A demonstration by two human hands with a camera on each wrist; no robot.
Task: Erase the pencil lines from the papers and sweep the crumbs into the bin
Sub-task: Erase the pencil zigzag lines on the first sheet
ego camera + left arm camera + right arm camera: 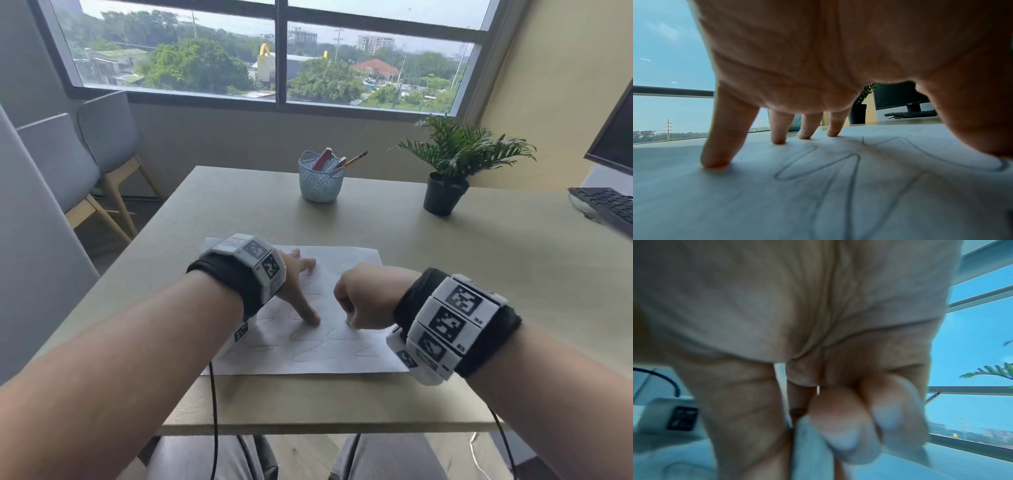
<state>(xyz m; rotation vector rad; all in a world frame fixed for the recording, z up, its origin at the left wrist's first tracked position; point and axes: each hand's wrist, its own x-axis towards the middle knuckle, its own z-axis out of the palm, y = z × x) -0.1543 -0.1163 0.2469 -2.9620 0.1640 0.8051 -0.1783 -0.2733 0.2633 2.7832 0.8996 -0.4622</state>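
Paper [342,267] lay flat on the counter [445,260] near its front edge, wavy pencil lines [308,337] across most of it, clearer in the left wrist view [851,164]. Left hand [294,281] spread, fingertips [715,164] and thumb pressed straight down on the sheet; nothing grasped, grip released. Right hand [366,298] clenched around a small white eraser [350,321], its tip at or just above the paper beside the left thumb; right wrist view, blurred, showed the pale block [812,451] pinched between thumb and fingers. Judgement: the sheet is light, thin and limp, apt to slide or crease under rubbing, so it wants pinning flat close to the stroke, as the left hand did. The eraser looks small and slightly soft; best held low, near the working end. No crumbs could be made out. Containers: 1 pale blue perforated basket [317,178] well beyond the paper, holding a pencil [356,159] and 2 or so reddish items, unclear what. Whether this basket is the bin, cannot tell; no other bin in view. Potted plant [452,164] to its right, keyboard [606,209] at the far right.
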